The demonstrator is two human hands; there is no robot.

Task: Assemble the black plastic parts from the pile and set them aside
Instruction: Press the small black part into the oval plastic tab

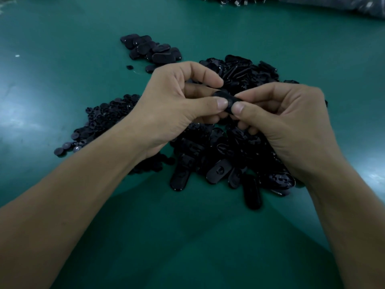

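Left hand [177, 101]: up over the heap, thumb and forefinger curled in and pinching one end of a small black part.
Right hand [287, 113]: coming in from the opposite side, thumb and forefinger nipping the other end of that same part.
Fingers [221, 103]: narrow on both hands. The two thumb tips sit just beside each other on top of the part, and the lower fingers are tucked underneath it.
Black part [226, 99]: a dark, glossy oval caught between the two sets of fingertips and lifted off the bench. The thumbs cover much of it, so I cannot tell whether it is one piece or two pressed together.
Main pile [218, 161]: right below the fingers and spreading beyond them. It is a jumble of black oval shells, with a few spilling toward the person between the wrists.
Round pieces [104, 122]: a scatter of small black discs left of the fingers, running under the left wrist.
Set-aside cluster [152, 50]: beyond the left fingers and apart from them. It is a small group of oval pieces, with a strip of green between it and the main pile.
Bench [62, 59]: green, with soft glare patches out to both sides of the hands.
Far heap [229, 0]: more dark pieces well beyond the fingers at the top edge, too blurred to read.
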